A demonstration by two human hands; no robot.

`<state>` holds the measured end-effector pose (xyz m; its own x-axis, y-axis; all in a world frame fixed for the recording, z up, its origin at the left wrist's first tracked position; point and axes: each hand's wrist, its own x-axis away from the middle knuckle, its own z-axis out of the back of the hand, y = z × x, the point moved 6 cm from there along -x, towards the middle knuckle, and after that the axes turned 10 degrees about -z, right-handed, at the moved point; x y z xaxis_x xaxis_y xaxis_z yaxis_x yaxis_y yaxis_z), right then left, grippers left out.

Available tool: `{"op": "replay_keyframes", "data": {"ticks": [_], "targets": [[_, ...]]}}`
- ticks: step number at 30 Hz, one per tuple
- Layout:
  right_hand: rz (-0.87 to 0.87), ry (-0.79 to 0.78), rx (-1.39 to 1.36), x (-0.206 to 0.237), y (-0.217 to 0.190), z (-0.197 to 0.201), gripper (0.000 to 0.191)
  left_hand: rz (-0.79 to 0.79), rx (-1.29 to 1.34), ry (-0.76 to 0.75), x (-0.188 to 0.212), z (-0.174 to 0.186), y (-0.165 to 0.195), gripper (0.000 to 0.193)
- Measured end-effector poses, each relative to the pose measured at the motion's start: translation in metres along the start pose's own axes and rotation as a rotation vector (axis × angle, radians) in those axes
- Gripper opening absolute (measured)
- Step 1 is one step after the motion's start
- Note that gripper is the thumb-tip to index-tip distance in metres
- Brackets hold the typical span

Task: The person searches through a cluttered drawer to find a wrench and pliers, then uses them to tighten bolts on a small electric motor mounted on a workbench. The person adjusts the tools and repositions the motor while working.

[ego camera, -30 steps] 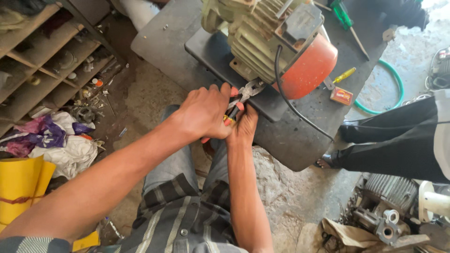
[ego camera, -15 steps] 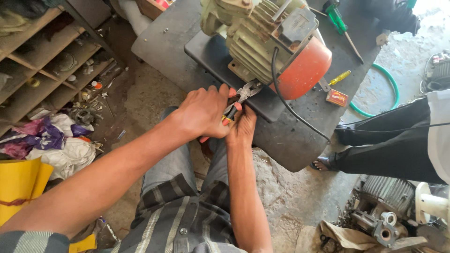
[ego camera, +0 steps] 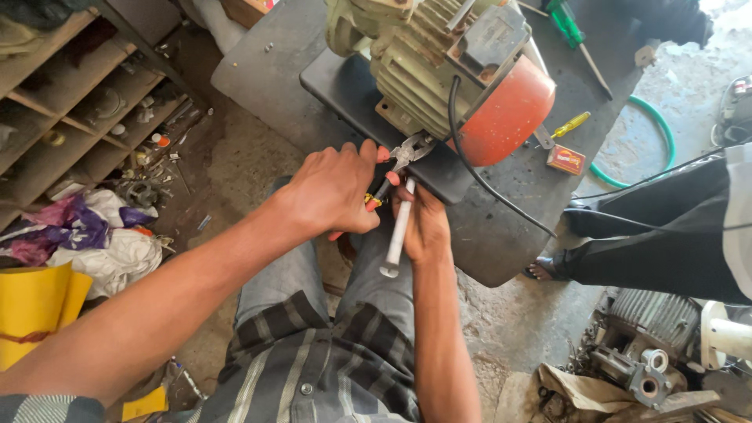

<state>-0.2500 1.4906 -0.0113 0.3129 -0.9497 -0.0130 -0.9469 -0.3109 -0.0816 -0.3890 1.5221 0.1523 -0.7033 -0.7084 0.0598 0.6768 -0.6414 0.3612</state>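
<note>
Setting, head view: workshop with a dirt floor [ego camera: 235,157], wooden shelves [ego camera: 70,102] at the left and a dark metal table [ego camera: 501,227] ahead.
On the table: an electric motor [ego camera: 446,70] with pale green ribbed body and orange end cap, a black cable [ego camera: 486,172] trailing from it, a yellow-handled screwdriver [ego camera: 570,124], a green-handled screwdriver [ego camera: 576,35] and a small red box [ego camera: 565,159].
Left hand [ego camera: 333,192]: forearm reaches in from lower left, fingers closed around the handles of the pliers [ego camera: 395,164].
Pliers: nose points up and right, right at the motor's base near the orange cap.
Right hand [ego camera: 423,223]: forearm rises from below, hand just under the table edge, curled around a white tube [ego camera: 399,227] that runs down from the pliers' nose.
Hands together: touching or nearly so, just in front of the motor.
Surroundings: grey trousers and striped shirt [ego camera: 313,352] below, another person's dark trouser leg [ego camera: 650,227] at right, a green hose [ego camera: 650,133], motor parts [ego camera: 650,352] at lower right, rags and bags [ego camera: 102,235] at left.
</note>
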Motion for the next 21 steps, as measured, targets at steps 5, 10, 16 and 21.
{"op": "replay_keyframes", "data": {"ticks": [5, 10, 16, 21], "targets": [[0.111, 0.264, 0.162, 0.004, 0.001, 0.009, 0.025, -0.013, 0.003, 0.039, 0.002, 0.001, 0.000, 0.068], [0.227, 0.314, 0.154, -0.016, 0.030, -0.004, 0.026, -0.007, 0.019, 0.084, 0.002, -0.001, 0.000, 0.054], [0.323, 0.198, 0.182, -0.031, 0.038, -0.016, 0.026, -0.019, 0.029, 0.074, 0.001, -0.003, -0.004, 0.061], [0.278, 0.436, 0.282, -0.015, 0.027, -0.009, 0.029, -0.050, 0.000, 0.126, 0.002, -0.003, -0.003, 0.061]]}}
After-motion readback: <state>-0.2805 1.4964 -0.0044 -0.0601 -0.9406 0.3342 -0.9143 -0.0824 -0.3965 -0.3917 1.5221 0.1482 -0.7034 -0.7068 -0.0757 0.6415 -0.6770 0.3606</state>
